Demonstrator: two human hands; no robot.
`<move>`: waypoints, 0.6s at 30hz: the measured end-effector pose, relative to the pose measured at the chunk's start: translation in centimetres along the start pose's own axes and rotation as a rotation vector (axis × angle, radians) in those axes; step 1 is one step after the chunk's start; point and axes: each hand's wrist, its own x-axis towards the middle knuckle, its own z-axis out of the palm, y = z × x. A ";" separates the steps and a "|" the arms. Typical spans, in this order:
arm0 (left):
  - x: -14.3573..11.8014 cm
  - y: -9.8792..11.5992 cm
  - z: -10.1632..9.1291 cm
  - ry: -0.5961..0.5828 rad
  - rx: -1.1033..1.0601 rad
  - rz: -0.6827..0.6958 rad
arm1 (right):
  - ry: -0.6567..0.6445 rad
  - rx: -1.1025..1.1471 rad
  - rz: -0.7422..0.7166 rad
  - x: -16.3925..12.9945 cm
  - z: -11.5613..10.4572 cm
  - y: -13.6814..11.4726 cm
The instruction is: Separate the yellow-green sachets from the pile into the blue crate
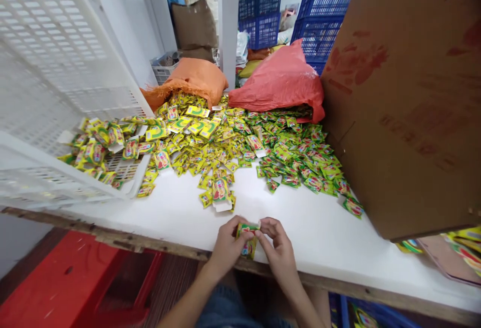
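Note:
Close to the table's front edge, a small yellow and green carton (pixel 248 249) is between my two hands. My left hand (pixel 228 243) grips its left side, thumb across the front. My right hand (pixel 278 243) pinches the upper right end, where a bit of white flap shows. Just beyond them, an open carton (pixel 221 191) with a white flap lies on several small yellow sachets (pixel 205 198). Farther back spread a heap of yellow sachets (pixel 195 152) with flat cartons on it and a heap of green sachets (pixel 296 155).
An orange sack (pixel 201 74) and a red sack (pixel 280 79) lie behind the heaps. At left, a white plastic crate (pixel 71 87) on its side holds filled cartons. A tall cardboard box (pixel 406 107) blocks the right. A red stool (pixel 56 278) stands below the table.

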 end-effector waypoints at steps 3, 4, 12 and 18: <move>0.3 0.0 -0.5 -0.003 -0.005 -0.003 | -0.108 -0.075 -0.025 0.5 0.2 -1.2; 0.4 0.0 -0.6 0.014 0.015 0.018 | -0.137 -0.103 -0.049 0.8 0.2 -1.6; -0.2 0.6 -0.8 0.087 -0.099 0.112 | -0.023 -0.175 -0.159 1.0 0.3 -2.2; -0.6 1.2 -1.7 0.057 0.079 0.164 | -0.118 -0.211 -0.223 0.2 0.2 -2.8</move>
